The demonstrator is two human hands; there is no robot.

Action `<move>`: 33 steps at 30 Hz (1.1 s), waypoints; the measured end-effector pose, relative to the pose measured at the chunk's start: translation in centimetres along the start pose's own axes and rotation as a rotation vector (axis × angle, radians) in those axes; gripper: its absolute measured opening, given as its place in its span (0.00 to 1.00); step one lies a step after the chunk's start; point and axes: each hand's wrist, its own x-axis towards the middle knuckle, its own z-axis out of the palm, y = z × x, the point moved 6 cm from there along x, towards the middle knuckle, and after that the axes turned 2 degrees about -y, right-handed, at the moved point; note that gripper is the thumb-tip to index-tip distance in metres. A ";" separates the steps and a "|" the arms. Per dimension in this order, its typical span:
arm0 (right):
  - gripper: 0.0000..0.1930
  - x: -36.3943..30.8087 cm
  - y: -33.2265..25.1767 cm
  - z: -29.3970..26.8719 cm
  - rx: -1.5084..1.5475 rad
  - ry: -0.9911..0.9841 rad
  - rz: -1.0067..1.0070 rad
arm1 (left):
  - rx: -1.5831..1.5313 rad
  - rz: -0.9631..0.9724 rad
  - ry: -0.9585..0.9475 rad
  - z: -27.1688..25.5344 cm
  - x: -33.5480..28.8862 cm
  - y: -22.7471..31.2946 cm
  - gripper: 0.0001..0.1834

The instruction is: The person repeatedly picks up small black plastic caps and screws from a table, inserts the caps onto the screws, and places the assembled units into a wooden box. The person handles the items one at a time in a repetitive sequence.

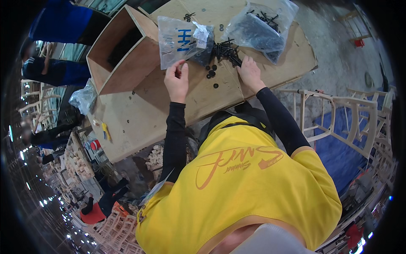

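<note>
My left hand (176, 82) is over the wooden table (148, 110), just below a clear plastic bag (170, 44) with blue marker writing. Its thumb and fingers are curled together; whatever is in them, if anything, is too small to make out. At the edge of a pile of black bolts (226, 51), my right hand (251, 75) has its fingers closed on a black bolt, mostly covered by the fingertips. Several black washers (211, 73) lie loose between the two hands. A second clear bag (258, 34), holding more black hardware, rests at the far right.
An open-topped wooden box (131, 63) stands on the table at left, beside a crumpled plastic bag (83, 98). Yellow-handled pliers (105, 131) lie near the left edge. Wooden chair frames (338, 114) stand right of the table. Other people (101, 207) are at the left.
</note>
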 end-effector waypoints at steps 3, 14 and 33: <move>0.16 0.1 0.0 0.3 0.010 -0.001 -0.004 | -0.050 -0.076 -0.036 0.8 -1.4 -1.7 0.10; 0.10 -0.2 0.2 0.8 -0.047 -0.068 -0.084 | -0.358 -0.431 -0.195 1.7 -4.0 -6.0 0.14; 0.10 -0.5 -2.0 -2.2 1.316 -0.162 0.070 | -0.747 -0.443 -0.505 5.6 -3.4 -0.1 0.12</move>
